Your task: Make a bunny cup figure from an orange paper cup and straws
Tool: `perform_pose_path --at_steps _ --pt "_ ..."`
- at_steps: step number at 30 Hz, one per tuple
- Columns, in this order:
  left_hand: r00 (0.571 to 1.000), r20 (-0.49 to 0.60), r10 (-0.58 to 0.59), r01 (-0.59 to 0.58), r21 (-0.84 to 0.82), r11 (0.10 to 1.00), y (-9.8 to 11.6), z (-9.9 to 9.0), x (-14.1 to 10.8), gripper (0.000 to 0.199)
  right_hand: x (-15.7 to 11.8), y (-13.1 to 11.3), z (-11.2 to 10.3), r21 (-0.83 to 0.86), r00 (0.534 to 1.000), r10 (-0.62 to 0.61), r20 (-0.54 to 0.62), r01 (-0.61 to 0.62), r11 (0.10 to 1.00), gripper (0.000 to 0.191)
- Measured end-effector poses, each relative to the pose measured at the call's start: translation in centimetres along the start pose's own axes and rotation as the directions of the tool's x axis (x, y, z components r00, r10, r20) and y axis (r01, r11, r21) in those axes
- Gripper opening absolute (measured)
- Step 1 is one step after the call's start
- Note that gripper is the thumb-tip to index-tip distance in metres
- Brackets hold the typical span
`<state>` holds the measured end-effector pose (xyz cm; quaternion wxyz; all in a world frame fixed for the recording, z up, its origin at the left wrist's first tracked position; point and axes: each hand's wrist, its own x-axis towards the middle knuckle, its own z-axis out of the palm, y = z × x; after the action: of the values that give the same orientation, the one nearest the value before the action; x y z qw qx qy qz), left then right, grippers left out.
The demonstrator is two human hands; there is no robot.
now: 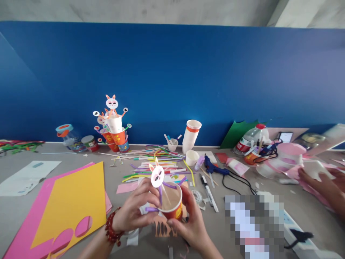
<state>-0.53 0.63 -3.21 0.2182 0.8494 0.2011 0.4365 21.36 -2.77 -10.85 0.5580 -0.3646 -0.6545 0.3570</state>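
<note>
One beaded bracelet (113, 226) circles the wrist of the left hand (145, 201), whose fingers and thumb close round one side of a red paper cup (176, 212); the right hand (190, 216) clasps the opposite side. The cup is tilted above the desk (215, 230), over one piece of ragged-cut orange paper (164, 228) partly covered by it. One flat, white rabbit face (157, 176) with two ears stands at its rim, and fuzzy purple strips (151, 209) stick out, their ends partly behind fingers. Leftward, one smooth yellow sheet (78, 194) has two rounded openings showing pink; rightward, a pixelated block (250, 226) conceals whatever lies there. Beyond are one tape roll (196, 196), one blue glue gun (212, 167) and slim coloured sticks (161, 163) too tangled to count. Another person's hand (318, 183) is cut off at the right edge. Farthest, stacked white paper cups (190, 140) stand before one blue panel (167, 79).
</note>
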Motion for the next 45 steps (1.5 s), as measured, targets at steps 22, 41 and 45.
perform_pose_path --at_steps 22,41,45 --pt "0.989 0.016 -0.146 0.129 -0.565 0.815 -3.0 0.7 -1.7 0.022 4.2 -1.6 -2.3 0.449 0.955 0.133 0.265 -0.244 0.860 0.062" --pt "0.971 0.083 -0.223 0.231 -0.556 0.799 -4.8 1.2 -2.7 0.016 2.8 2.2 -0.4 0.561 0.894 0.307 0.326 -0.444 0.699 0.065" --pt "0.968 0.104 -0.227 0.247 -0.532 0.810 -4.7 1.5 -2.5 0.018 3.1 1.7 -0.3 0.566 0.891 0.262 0.370 -0.440 0.697 0.066"
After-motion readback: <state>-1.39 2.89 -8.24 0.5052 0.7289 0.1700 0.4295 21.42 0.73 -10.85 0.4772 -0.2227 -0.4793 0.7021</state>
